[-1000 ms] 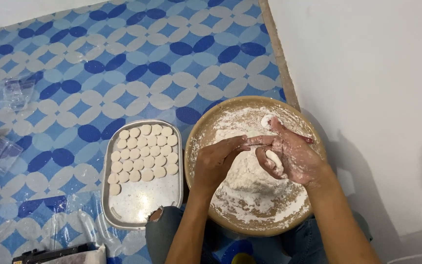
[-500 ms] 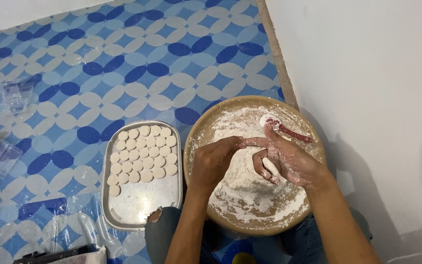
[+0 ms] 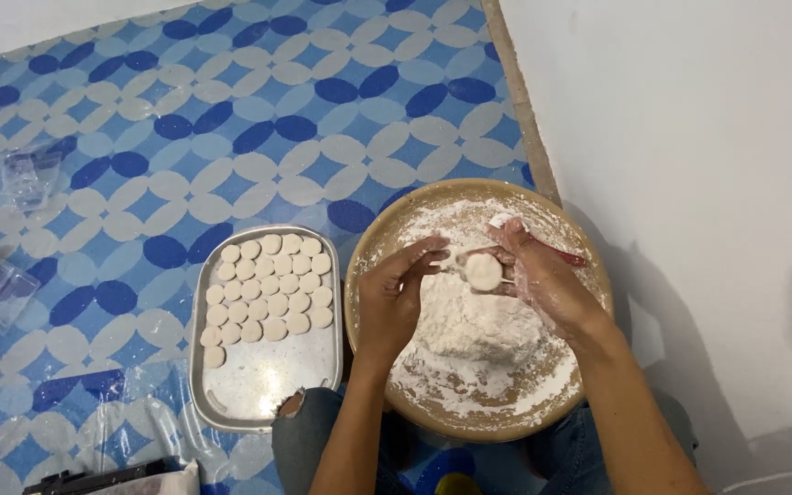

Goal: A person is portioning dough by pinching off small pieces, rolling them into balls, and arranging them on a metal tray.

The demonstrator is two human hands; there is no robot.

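Right hand [image 3: 547, 280] fingers clamped on dough disc [image 3: 485, 271] over floured round tray [image 3: 373, 266] | left hand [image 3: 396, 298] fingers loosely curled, touching the disc's edge – holding nothing | metal tray [image 3: 268, 376] – upper part filled with discs [image 3: 268, 286], lower part bare | dough mound [image 3: 474, 321] remains.

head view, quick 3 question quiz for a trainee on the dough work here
1. True or false: the metal tray is completely filled with dough discs.
2. Which hand holds the round dough piece? A) left hand B) right hand
3. What lies heaped in the round wooden tray?

Key: 1. False, its near part is bare. 2. B. 3. A floury mound of dough.
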